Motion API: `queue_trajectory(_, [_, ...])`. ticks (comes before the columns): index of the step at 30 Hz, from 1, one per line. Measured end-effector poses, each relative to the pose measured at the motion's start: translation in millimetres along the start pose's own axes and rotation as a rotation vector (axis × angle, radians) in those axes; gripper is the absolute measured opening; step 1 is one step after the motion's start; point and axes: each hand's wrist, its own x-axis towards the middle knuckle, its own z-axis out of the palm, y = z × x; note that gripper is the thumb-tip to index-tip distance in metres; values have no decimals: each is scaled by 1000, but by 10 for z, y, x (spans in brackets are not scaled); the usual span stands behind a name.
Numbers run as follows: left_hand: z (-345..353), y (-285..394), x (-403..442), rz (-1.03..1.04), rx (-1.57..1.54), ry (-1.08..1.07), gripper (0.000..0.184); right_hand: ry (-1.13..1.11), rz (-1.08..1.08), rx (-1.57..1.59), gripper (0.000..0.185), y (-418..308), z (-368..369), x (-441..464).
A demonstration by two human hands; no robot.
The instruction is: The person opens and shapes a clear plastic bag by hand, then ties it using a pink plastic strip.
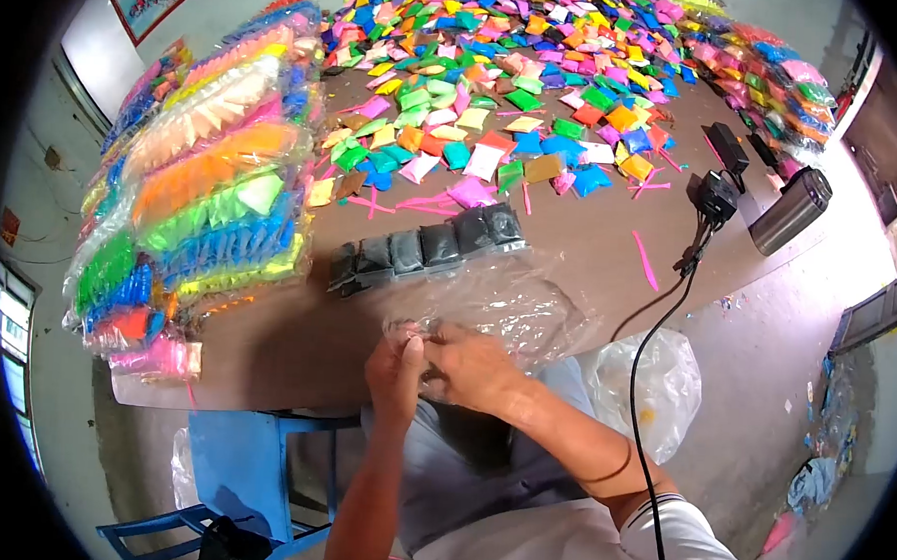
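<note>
Close to the table's front edge, both my hands are gathered on the mouth of a clear plastic bag [528,301]. My left hand [397,370] is closed, its thumb and fingers pinching the crumpled film. Right beside it, my right hand [473,366] is also closed on the bag, its fingertips partly hidden. The bag spreads away from me over the tabletop. At its far end lies a row of several black packets [407,250], side by side; I cannot tell whether all of them are inside the film.
Many small colourful packets [521,98] cover the back of the table [590,251]. Stacked bags of sorted packets [212,185] rise at left, more [768,74] at back right. Pink strips [646,261], a metal tumbler [792,210] and a black cable [636,378] lie right. A blue chair [240,471] stands below.
</note>
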Motion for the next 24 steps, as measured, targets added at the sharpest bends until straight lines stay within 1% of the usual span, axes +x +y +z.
queue_trajectory(1, [0, -2, 16, -1, -2, -2, 22, 13, 6, -20, 35, -23, -3, 0])
queue_trajectory(3, [13, 13, 37, 98, 65, 23, 22, -6, 38, -58, 39, -63, -16, -12])
queue_trajectory(4, [23, 11, 29, 100, 64, 18, 22, 1, 27, -86, 39, -77, -35, -22])
queue_trajectory(6, [39, 22, 7, 26, 46, 29, 25, 13, 16, -119, 39, -51, -84, -44])
queue_trajectory(7, [43, 50, 6, 28, 45, 27, 25, 21, 26, -158, 39, 1, -124, -93])
queue_trajectory(8, [45, 98, 2, 74, 145, 31, 27, 27, 34, -198, 40, 57, -176, -149])
queue_trajectory(9, [41, 128, -1, 117, 246, 35, 30, 15, 110, -231, 41, 121, -285, -206])
queue_trajectory(10, [30, 131, 1, 118, 245, 40, 30, 1, 183, -265, 43, 207, -416, -282])
queue_trajectory(11, [13, 134, -3, 83, 225, 29, 32, 106, 231, -269, 42, 365, -461, -381])
queue_trajectory(12, [0, 136, -7, 49, 205, 21, 34, 65, 274, -273, 39, 487, -618, -467])
queue_trajectory(13, [3, 111, -3, 49, 205, 31, 34, 176, 405, -102, 33, 491, -733, -563])
queue_trajectory(15, [43, 13, 15, 182, 298, -15, 33, 367, 311, -72, 28, 672, -744, -649])
queue_trajectory(16, [71, -26, 9, 183, 297, -14, 33, 367, 311, -74, 28, 646, -766, -671])
queue_trajectory(18, [99, -61, -24, 136, 280, 74, 31, 210, 409, -65, 24, 496, -807, -682])
queue_trajectory(19, [92, -39, -27, 136, 283, 74, 31, 210, 409, -63, 24, 468, -766, -649])
queue_trajectory(21, [55, 42, -25, 85, 319, 35, 30, 339, 82, -55, 22, 399, -643, -588])
queue_trajectory(23, [48, 61, -29, 101, 295, 41, 29, 345, 85, -3, 20, 324, -556, -574])
queue_trajectory(24, [46, 59, -34, 116, 267, 43, 28, 445, 89, 102, 19, 286, -555, -575])
